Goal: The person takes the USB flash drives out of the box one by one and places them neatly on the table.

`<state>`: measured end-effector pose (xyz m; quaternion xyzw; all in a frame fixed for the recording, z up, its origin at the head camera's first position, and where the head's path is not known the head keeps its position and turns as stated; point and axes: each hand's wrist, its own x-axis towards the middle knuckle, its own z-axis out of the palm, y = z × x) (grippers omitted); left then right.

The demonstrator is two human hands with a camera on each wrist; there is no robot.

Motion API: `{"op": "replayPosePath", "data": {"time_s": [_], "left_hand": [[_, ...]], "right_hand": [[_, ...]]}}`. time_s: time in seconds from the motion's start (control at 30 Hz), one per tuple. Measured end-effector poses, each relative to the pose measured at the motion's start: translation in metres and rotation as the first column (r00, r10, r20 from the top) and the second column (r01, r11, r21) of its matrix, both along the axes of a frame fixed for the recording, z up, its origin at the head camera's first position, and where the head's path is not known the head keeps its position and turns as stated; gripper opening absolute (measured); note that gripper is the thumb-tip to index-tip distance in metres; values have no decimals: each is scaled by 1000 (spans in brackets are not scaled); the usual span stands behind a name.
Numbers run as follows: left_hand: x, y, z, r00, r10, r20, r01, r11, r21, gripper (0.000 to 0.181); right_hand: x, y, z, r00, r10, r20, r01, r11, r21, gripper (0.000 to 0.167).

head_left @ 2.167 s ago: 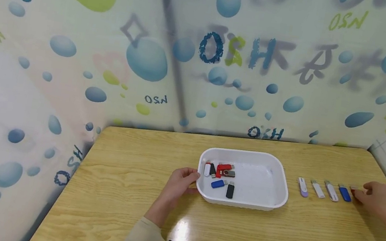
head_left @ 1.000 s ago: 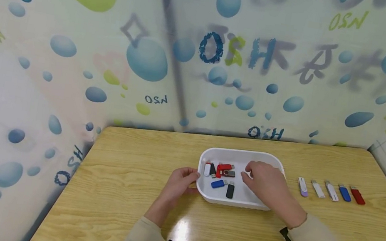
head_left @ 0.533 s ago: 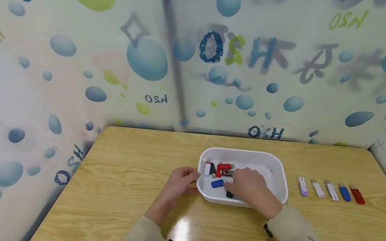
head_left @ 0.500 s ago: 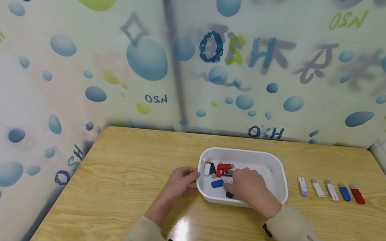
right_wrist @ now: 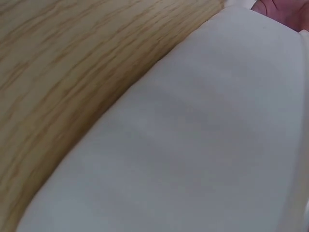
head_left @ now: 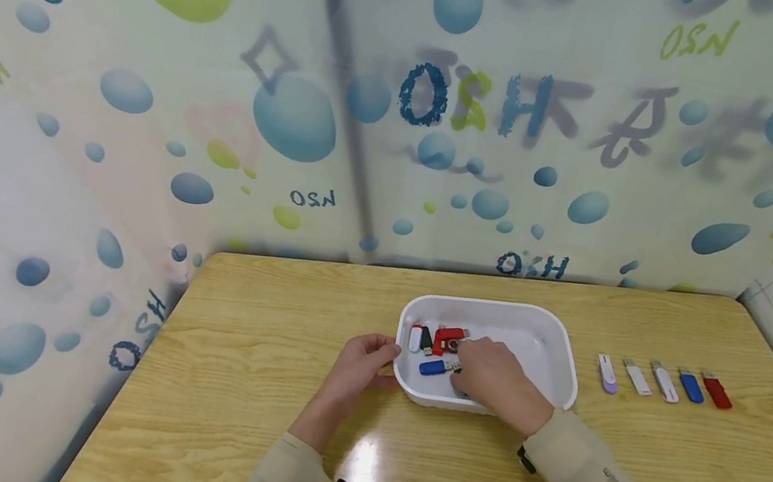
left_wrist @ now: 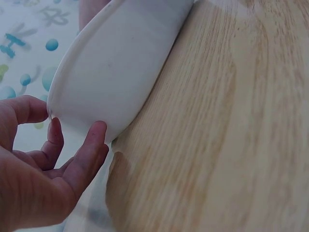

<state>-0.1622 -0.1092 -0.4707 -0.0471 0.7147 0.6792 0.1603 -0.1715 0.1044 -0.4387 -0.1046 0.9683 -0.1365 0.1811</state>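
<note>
A white plastic tray [head_left: 534,361] stands on the wooden table. My left hand [head_left: 358,361] holds its left end; in the left wrist view the thumb and index finger pinch the rim, with other fingertips near the outer wall. My right hand [head_left: 494,378] reaches inside the tray, fingers bent downward, and grips the black USB flash drive, which the hand almost wholly hides. Beside its fingertips lies a blue USB flash drive [head_left: 433,368]. Farther left are a red one [head_left: 449,335], a white one [head_left: 415,338] and a small black one [head_left: 427,338]. The right wrist view shows mostly the tray's outer wall [right_wrist: 193,121].
To the right of the tray, several USB flash drives form a row on the table [head_left: 247,354]: white-purple [head_left: 606,374], white [head_left: 637,378], another white [head_left: 664,382], blue [head_left: 691,386] and dark red [head_left: 717,391]. A patterned curtain [head_left: 379,189] hangs behind the table.
My right hand has left the dark red drive at the row's end and moved left into the tray, onto the black drive. The tray's blue drive has shifted slightly left. My left hand stays put.
</note>
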Motion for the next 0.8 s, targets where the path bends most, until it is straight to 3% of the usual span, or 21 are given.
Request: {"op": "replayPosePath", "data": {"time_s": [0.37,0.8], "left_hand": [[0,0,-2,1000,9,-9,-9,1000,6,33],[1,1,-1,1000,8,-13,-8,1000,14,33]], "right_hand": [[2,7,0,999,-43,-30,41,997,-58,20],[6,20,15,993,-60,-105,45,989,-139,16]]}}
